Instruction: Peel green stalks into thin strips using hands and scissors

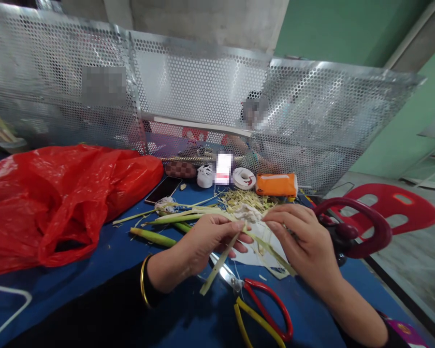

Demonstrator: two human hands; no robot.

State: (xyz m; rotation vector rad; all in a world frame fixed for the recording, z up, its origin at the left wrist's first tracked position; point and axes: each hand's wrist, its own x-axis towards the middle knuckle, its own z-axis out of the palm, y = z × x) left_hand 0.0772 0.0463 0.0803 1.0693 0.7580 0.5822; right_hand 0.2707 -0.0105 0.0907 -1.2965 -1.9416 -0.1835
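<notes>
My left hand point(206, 241) is closed, pinching pale green plant strips point(221, 263) that look like husk or leaf, between thumb and forefinger. One strip hangs down over the scissors, another slants off to the lower right. My right hand point(302, 241) is closed too, its thumb and fingertips pressed together beside a crumpled white wad point(247, 212). Whatever it pinches is too small to make out. Beneath my hands lie scissors point(235, 285) with one red and one yellow handle, blades partly covered by the strip. Green stalks point(154, 237) lie left of my left hand.
A red plastic bag point(72, 203) covers the table's left side. Along the back are a dark phone point(164, 190), a lit phone point(224, 168), a white spool point(244, 179), an orange pouch point(276, 184) and shredded strips point(235, 198). A perforated metal screen point(203, 82) stands behind, a person beyond it.
</notes>
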